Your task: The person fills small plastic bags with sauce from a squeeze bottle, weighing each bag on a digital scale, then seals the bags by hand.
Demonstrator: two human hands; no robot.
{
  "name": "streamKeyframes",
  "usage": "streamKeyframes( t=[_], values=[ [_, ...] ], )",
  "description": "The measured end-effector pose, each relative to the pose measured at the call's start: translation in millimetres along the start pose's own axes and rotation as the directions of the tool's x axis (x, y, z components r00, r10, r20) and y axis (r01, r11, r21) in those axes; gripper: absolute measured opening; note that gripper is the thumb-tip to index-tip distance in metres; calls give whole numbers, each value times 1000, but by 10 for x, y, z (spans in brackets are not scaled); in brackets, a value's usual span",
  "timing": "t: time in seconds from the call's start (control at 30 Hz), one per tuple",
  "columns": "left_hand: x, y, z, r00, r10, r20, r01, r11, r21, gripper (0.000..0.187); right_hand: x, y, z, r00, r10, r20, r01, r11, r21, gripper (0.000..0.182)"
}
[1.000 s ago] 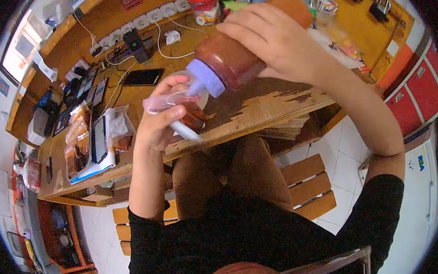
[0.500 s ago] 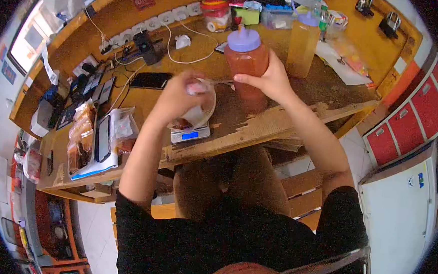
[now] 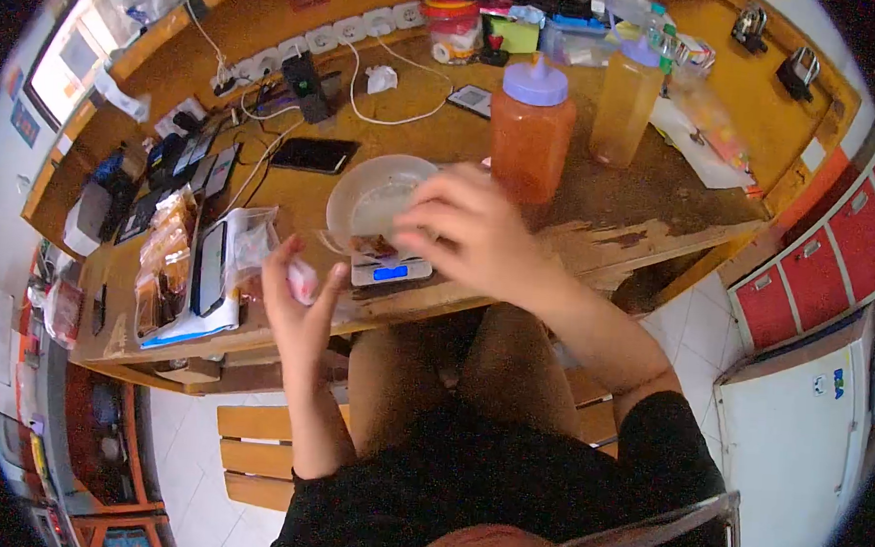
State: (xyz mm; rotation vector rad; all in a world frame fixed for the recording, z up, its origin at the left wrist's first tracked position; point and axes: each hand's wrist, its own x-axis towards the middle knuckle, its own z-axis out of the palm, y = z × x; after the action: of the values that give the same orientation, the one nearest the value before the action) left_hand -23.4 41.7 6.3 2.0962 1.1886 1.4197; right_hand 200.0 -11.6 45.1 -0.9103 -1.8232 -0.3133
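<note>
My left hand is by the front edge of the table, with thumb and index finger spread. A small pink-and-white thing sits in that hand, too blurred to name. My right hand, smeared by motion, hovers over the right side of a round whitish plastic bowl. Below the bowl a small digital scale shows a lit blue display. A small brown packet is at the bowl's front edge, close to my right fingertips. Behind my right hand stands a squeeze bottle with orange-red contents and a lilac cap.
A yellowish squeeze bottle stands farther right. Bags of brown packets and a dark tablet-like thing lie at the left. A black phone is behind the bowl. A white cable loops across the back.
My right hand has let go of the orange-red bottle and moved left to the bowl. My left hand has drawn back from the bowl toward me, and the brown packet now shows.
</note>
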Motion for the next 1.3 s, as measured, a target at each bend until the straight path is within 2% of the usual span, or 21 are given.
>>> streamKeyframes(
  t=[0.17, 0.23, 0.27, 0.33, 0.4, 0.47, 0.6, 0.67, 0.73, 0.8, 0.87, 0.9, 0.93, 0.97, 1.0, 1.07, 1.1, 1.17, 1.2, 1.27, 1.3],
  values=[
    [-21, -122, 167, 997, 24, 71, -28, 998, 58, 71, 303, -66, 597, 922, 246, 299, -271, 962, 42, 24],
    [8, -165, 255, 997, 50, 62, -54, 997, 57, 72, 417, 16, 731, 743, 379, 551, -386, 916, -109, 21],
    [33, -182, 298, 995, 80, 61, -84, 995, 57, 73, 432, 44, 772, 746, 372, 552, -380, 919, -106, 21],
    [101, -172, 352, 994, 110, 28, -111, 993, 48, 73, 492, 38, 797, 835, 376, 402, -374, 923, -88, 17],
    [179, -132, 395, 996, 86, 7, -86, 996, -32, 69, 522, 24, 742, 829, 366, 424, -372, 926, -72, 15],
    [237, -86, 441, 994, 98, -53, -103, 988, -116, 61, 532, -23, 666, 897, 374, 236, -409, 905, 120, 13],
    [321, 125, 408, 994, 58, -88, -85, 931, -354, 46, 540, -118, 357, 909, 386, 157, -411, 893, 184, 14],
    [345, 180, 393, 997, 61, -49, -77, 859, -506, 43, 483, -151, 165, 926, 228, -300, -218, 974, 67, 34],
    [348, 217, 374, 999, 50, -15, -50, 833, -550, 42, 320, -5, -116, 814, -56, -577, -262, 852, -453, 67],
    [265, 434, 205, 983, -74, 165, 168, 718, -676, 43, 44, 283, -242, 693, -29, -720, -460, 752, -472, 89],
    [212, 503, 138, 975, -68, 213, 206, 646, -735, 44, -169, 538, -270, 687, 97, -720, -571, 685, -453, 97],
    [185, 529, 118, 963, -62, 264, 251, 572, -781, 45, -269, 683, -249, 664, 394, -635, -554, 830, -63, 97],
    [159, 562, 104, 962, -65, 266, 255, 568, -782, 45, -320, 772, -268, 656, 626, -423, -520, 780, 348, 97],
    [130, 594, 91, 953, -50, 300, 276, 554, -785, 46, -370, 867, -325, 667, 710, -226, -615, 695, 372, 92],
    [96, 612, 86, 942, -33, 333, 297, 541, -787, 46, -354, 798, -335, 664, 713, -224, -619, 693, 371, 92],
    [8, 599, 96, 923, -29, 383, 332, 562, -758, 46, -317, 639, -361, 777, 581, -241, -581, 810, 81, 88],
    [-25, 582, 106, 902, -24, 430, 362, 584, -727, 46, -272, 492, -384, 778, 581, -240, -580, 811, 81, 88],
    [-82, 524, 137, 898, -27, 440, 370, 588, -719, 45, -152, 189, -453, 954, 249, -170, -289, 915, -283, 83],
    [-107, 508, 144, 891, -30, 453, 380, 593, -709, 44, -109, 146, -501, 954, 252, -165, -290, 916, -278, 83],
    [-109, 532, 119, 887, -61, 457, 403, 583, -705, 42, -79, 83, -612, 997, -67, 27, 72, 875, -479, 80],
    [-103, 539, 99, 874, -70, 481, 421, 603, -678, 41, -60, 42, -646, 993, -100, 61, 117, 858, -500, 66]
  ],
)
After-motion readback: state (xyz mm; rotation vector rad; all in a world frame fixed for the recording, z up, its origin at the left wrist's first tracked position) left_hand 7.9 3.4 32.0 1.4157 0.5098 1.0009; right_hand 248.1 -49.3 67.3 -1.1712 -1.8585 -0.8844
